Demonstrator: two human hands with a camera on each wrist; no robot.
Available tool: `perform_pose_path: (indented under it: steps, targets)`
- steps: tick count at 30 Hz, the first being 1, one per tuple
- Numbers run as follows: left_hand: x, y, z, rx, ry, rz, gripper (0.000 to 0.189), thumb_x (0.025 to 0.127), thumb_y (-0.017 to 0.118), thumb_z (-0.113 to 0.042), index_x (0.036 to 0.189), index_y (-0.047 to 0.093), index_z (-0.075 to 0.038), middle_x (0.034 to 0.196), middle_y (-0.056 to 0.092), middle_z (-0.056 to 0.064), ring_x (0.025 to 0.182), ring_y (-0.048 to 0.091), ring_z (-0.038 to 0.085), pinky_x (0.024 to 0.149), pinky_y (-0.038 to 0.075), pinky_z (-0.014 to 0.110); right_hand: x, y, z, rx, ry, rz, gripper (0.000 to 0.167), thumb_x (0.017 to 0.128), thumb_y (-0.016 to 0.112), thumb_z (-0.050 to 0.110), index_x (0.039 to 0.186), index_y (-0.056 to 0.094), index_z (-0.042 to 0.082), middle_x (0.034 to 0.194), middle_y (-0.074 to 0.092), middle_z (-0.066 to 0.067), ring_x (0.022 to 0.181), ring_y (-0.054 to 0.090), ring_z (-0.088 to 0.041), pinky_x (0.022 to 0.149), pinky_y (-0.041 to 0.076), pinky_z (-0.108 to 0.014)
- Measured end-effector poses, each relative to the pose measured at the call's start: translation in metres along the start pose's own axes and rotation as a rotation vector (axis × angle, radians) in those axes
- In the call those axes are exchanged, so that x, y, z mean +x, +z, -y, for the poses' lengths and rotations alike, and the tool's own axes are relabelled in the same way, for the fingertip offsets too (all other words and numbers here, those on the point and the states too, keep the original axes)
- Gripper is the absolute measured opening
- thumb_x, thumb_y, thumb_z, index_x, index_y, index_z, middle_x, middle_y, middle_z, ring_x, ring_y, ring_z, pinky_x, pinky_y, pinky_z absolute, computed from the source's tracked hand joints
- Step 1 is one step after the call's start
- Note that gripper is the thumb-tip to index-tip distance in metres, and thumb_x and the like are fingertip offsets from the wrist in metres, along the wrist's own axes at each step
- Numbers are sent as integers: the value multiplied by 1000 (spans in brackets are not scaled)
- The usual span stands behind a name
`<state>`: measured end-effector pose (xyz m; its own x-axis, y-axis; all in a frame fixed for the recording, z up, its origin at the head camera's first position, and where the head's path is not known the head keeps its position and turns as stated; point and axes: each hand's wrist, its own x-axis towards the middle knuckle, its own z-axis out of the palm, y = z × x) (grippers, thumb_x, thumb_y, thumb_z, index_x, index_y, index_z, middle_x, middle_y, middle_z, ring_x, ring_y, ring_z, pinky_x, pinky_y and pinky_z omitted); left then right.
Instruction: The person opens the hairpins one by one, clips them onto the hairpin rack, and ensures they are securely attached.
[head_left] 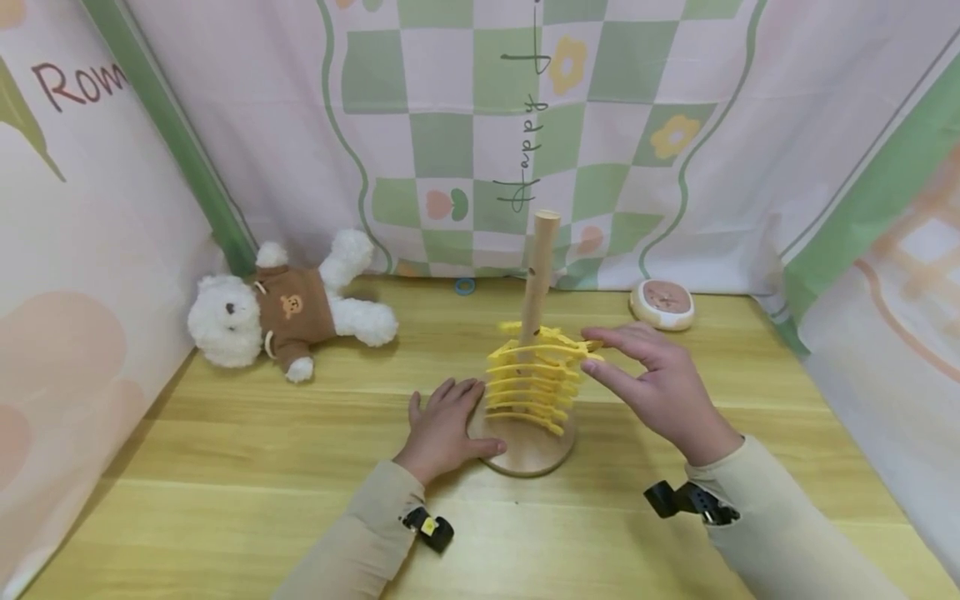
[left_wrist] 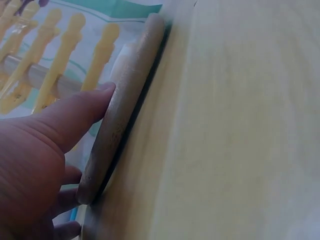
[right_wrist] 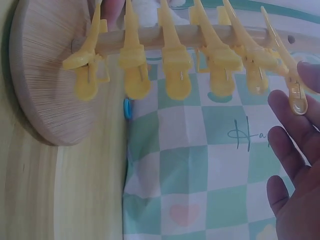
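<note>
A wooden post (head_left: 537, 275) rises from a round wooden base (head_left: 528, 454) on the table. Several yellow plastic clips (head_left: 525, 383) sit one above another along the post, each with a rounded end and a metal pin in the right wrist view. My left hand (head_left: 446, 429) rests on the left side of the base, fingers spread, thumb (left_wrist: 82, 112) pressing near the rim. On the right, my right hand (head_left: 667, 383) pinches the rounded end of the uppermost clip (right_wrist: 298, 100) between thumb and index finger. Its other fingers are apart from the clips.
A white plush bear (head_left: 296, 304) in a brown top lies at the back left. Near the back edge are a small blue ring (head_left: 465, 287) and a white-and-pink rounded device (head_left: 663, 303). Printed curtains (head_left: 442, 75) enclose the wooden table (head_left: 247, 467).
</note>
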<state>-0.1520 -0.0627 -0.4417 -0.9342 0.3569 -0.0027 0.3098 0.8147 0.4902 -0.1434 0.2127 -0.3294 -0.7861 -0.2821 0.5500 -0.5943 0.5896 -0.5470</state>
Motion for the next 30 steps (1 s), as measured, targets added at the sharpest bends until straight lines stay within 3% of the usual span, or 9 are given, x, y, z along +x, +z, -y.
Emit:
perform_pose_path:
  steps: [15,24,30]
  targets:
    - [1,2,-2,21,-15,5,98,79,73,-67,156,39,-17,159,38,2,148,27,34,110,10,76,10,0,0,-4,-29,84,35,87,78,8,121,74,9,113,73,-3,109,57,-15,92,43,-30]
    - [0,2,1,10,-12,-4,98,79,74,-66,156,39,-17,159,38,3,148,27,34,109,9,76,10,3,-1,17,-18,89,37,88,77,8,125,71,7,115,73,-4,107,61,-13,90,44,-17]
    - [0,6,6,-30,0,-14,97,79,74,-65,156,39,-17,159,38,4,149,26,35,110,8,76,7,6,-3,17,37,93,42,91,75,13,132,67,10,122,71,-4,115,61,-16,96,42,-16]
